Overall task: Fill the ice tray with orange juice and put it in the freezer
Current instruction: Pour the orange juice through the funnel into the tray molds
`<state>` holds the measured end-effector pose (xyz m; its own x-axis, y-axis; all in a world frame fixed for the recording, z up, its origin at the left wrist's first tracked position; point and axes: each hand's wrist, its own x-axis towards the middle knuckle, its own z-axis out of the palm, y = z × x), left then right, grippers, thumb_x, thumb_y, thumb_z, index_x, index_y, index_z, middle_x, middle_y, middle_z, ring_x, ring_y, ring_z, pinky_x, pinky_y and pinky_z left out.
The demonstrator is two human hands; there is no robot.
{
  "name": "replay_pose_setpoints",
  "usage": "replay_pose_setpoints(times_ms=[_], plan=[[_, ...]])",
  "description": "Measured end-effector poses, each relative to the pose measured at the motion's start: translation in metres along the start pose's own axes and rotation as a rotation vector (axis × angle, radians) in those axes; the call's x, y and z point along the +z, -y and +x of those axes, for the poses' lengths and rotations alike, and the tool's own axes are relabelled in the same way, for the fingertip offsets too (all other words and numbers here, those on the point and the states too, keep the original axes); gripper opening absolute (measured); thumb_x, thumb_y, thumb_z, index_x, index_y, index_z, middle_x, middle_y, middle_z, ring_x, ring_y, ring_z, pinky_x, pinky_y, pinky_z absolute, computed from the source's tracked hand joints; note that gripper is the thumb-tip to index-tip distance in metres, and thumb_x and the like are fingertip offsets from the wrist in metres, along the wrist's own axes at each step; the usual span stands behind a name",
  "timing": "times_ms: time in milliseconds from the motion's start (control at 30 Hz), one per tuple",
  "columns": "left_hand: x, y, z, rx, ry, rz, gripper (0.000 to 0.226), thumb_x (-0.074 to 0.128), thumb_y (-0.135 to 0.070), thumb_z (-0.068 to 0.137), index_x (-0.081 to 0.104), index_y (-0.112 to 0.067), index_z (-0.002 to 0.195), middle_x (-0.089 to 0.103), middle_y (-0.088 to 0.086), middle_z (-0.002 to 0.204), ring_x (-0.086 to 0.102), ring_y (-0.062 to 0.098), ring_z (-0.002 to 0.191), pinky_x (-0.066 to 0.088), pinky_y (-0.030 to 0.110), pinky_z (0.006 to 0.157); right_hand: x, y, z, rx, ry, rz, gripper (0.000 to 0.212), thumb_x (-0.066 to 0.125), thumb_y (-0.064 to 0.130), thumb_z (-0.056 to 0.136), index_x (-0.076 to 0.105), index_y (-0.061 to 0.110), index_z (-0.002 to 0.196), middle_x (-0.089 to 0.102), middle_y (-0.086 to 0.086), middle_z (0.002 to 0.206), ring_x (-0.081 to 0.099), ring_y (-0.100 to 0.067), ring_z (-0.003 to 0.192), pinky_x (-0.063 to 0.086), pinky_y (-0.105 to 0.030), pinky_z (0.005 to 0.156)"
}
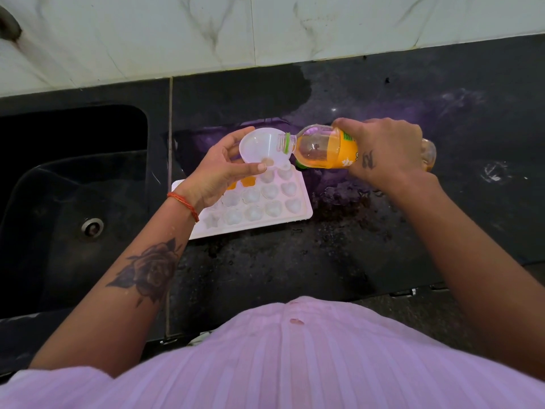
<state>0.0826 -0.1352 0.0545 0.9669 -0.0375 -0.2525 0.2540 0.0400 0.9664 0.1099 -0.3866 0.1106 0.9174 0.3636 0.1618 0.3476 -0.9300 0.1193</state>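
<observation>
A white ice tray (295, 220) with heart and star shaped cells lies on the black counter. Two cells near its far left hold orange juice (247, 181); the others look pale. My left hand (218, 172) holds a white funnel (259, 144) above the tray's far edge. My right hand (386, 152) grips a plastic orange juice bottle (324, 149), tipped on its side with its uncapped neck resting in the funnel's bowl. The bottle is partly full. A green cap (300, 164) peeks out below the bottle.
A black sink (73, 184) with a metal drain (92, 227) lies left of the tray. The black stone counter (383, 231) is wet in patches. A white marble wall (206, 33) runs along the back. The counter's front edge is near my body.
</observation>
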Motion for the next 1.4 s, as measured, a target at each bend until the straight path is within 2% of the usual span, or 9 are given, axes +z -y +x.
replay_pose_setpoints(times_ms=[233, 467, 700, 800, 967, 1233, 1400], plan=[[0.000, 0.001, 0.001, -0.009, -0.004, 0.012, 0.065, 0.072, -0.001, 0.074, 0.048, -0.021, 0.131, 0.057, 0.004, 0.127, 0.058, 0.023, 0.116, 0.057, 0.033, 0.083, 0.003, -0.002, 0.004, -0.018, -0.022, -0.022, 0.053, 0.068, 0.034, 0.083, 0.046, 0.035, 0.131, 0.067, -0.008, 0.100, 0.063, -0.035, 0.089, 0.032, -0.034, 0.065], [0.000, 0.000, 0.001, -0.012, 0.000, 0.008, 0.063, 0.071, 0.001, 0.075, 0.048, -0.022, 0.129, 0.058, 0.003, 0.125, 0.058, 0.024, 0.117, 0.055, 0.033, 0.088, 0.003, -0.003, 0.007, -0.022, -0.027, -0.019, 0.055, 0.070, 0.033, 0.082, 0.046, 0.035, 0.132, 0.067, -0.008, 0.101, 0.062, -0.035, 0.090, 0.031, -0.034, 0.066], [0.000, -0.002, 0.001, -0.009, 0.003, 0.010, 0.063, 0.071, 0.001, 0.076, 0.048, -0.021, 0.129, 0.056, 0.007, 0.130, 0.057, 0.025, 0.118, 0.053, 0.037, 0.093, -0.001, -0.002, 0.006, 0.011, 0.022, 0.036, 0.057, 0.070, 0.038, 0.081, 0.045, 0.037, 0.133, 0.067, -0.007, 0.101, 0.061, -0.035, 0.092, 0.032, -0.034, 0.067], [0.000, -0.005, 0.000, -0.005, 0.002, 0.007, 0.063, 0.071, 0.000, 0.075, 0.048, -0.021, 0.130, 0.054, 0.008, 0.132, 0.055, 0.025, 0.120, 0.052, 0.039, 0.095, -0.004, -0.001, 0.005, 0.029, 0.065, 0.088, 0.058, 0.069, 0.041, 0.081, 0.044, 0.039, 0.133, 0.066, -0.007, 0.101, 0.061, -0.034, 0.094, 0.038, -0.035, 0.070], [0.000, -0.009, 0.002, 0.012, 0.002, 0.013, 0.066, 0.071, 0.002, 0.075, 0.047, -0.018, 0.133, 0.052, 0.009, 0.134, 0.054, 0.025, 0.122, 0.053, 0.038, 0.094, -0.002, -0.004, 0.003, 0.051, 0.087, 0.135, 0.064, 0.071, 0.049, 0.077, 0.043, 0.040, 0.134, 0.067, -0.007, 0.103, 0.061, -0.034, 0.095, 0.044, -0.037, 0.075], [0.007, -0.011, 0.004, 0.021, 0.034, 0.000, 0.065, 0.071, 0.004, 0.074, 0.048, -0.017, 0.131, 0.059, 0.003, 0.124, 0.058, 0.023, 0.117, 0.056, 0.030, 0.085, -0.002, -0.011, -0.002, 0.101, 0.065, 0.132, 0.068, 0.074, 0.044, 0.075, 0.042, 0.039, 0.135, 0.068, -0.007, 0.103, 0.062, -0.034, 0.094, 0.044, -0.037, 0.074], [0.016, -0.009, 0.009, 0.009, 0.047, 0.010, 0.069, 0.073, 0.001, 0.073, 0.047, -0.017, 0.134, 0.057, 0.007, 0.128, 0.057, 0.025, 0.118, 0.054, 0.037, 0.092, -0.003, -0.015, -0.008, 0.098, 0.069, 0.124, 0.061, 0.070, 0.046, 0.079, 0.044, 0.038, 0.134, 0.068, -0.007, 0.100, 0.062, -0.034, 0.092, 0.044, -0.036, 0.072]])
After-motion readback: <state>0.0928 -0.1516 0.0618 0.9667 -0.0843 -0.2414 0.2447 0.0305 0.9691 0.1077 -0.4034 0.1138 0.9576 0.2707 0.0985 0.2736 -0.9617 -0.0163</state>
